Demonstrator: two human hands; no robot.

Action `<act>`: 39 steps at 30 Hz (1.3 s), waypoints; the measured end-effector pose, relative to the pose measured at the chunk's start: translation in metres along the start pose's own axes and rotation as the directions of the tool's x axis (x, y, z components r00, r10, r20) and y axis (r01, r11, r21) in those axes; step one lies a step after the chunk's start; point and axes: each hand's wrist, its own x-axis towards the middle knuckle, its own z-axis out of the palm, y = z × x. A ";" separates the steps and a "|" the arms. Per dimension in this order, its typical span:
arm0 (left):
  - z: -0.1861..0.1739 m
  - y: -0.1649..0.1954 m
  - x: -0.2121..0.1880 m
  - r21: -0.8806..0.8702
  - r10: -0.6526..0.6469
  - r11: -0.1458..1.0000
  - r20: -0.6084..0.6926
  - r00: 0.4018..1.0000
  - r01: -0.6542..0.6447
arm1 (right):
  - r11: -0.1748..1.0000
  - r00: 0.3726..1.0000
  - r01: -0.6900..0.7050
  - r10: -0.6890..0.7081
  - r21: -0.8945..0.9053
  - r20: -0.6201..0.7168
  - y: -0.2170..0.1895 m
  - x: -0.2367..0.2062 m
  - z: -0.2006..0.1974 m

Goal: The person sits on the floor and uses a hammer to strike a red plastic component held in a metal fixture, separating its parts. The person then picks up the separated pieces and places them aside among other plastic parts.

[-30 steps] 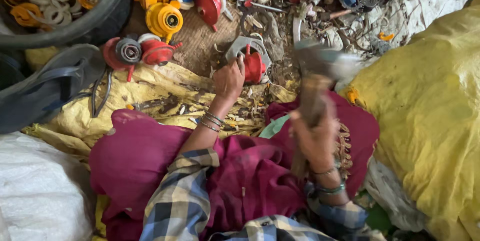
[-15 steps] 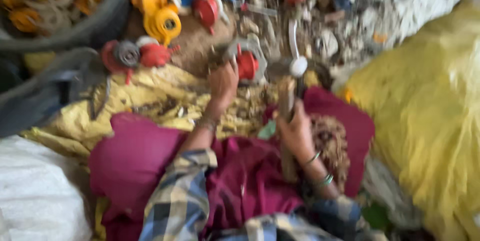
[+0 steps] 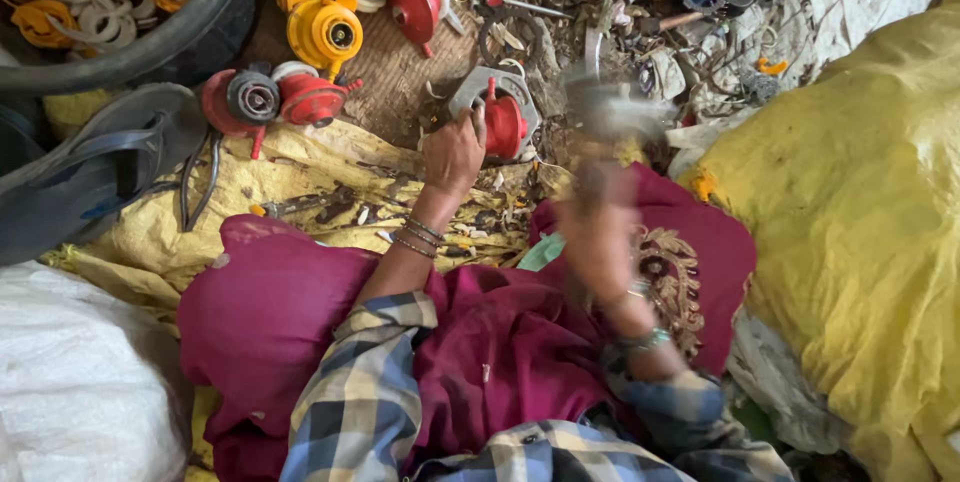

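Observation:
My left hand grips a red regulator-like part with a grey metal ring, pressing it down on the ground just beyond my knees. My right hand holds a hammer by its wooden handle. Hand and hammer head are blurred with motion, the head just to the right of the red part. Bangles sit on both wrists. My lap is covered in magenta cloth, and my sleeves are checked.
Red, yellow and blue parts and metal scrap lie scattered ahead. A black tub of rings stands far left, a sandal beside it. A yellow sack is on the right, a white sack lower left.
The hammer has swung from raised in front of my right hand toward the ground beside the red part. My left hand has stayed on the part.

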 end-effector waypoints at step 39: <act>-0.011 0.009 -0.015 -0.132 0.026 0.991 0.028 0.999 -0.022 | 0.397 0.999 0.028 -0.026 0.917 -0.019 0.017 -0.041 -0.035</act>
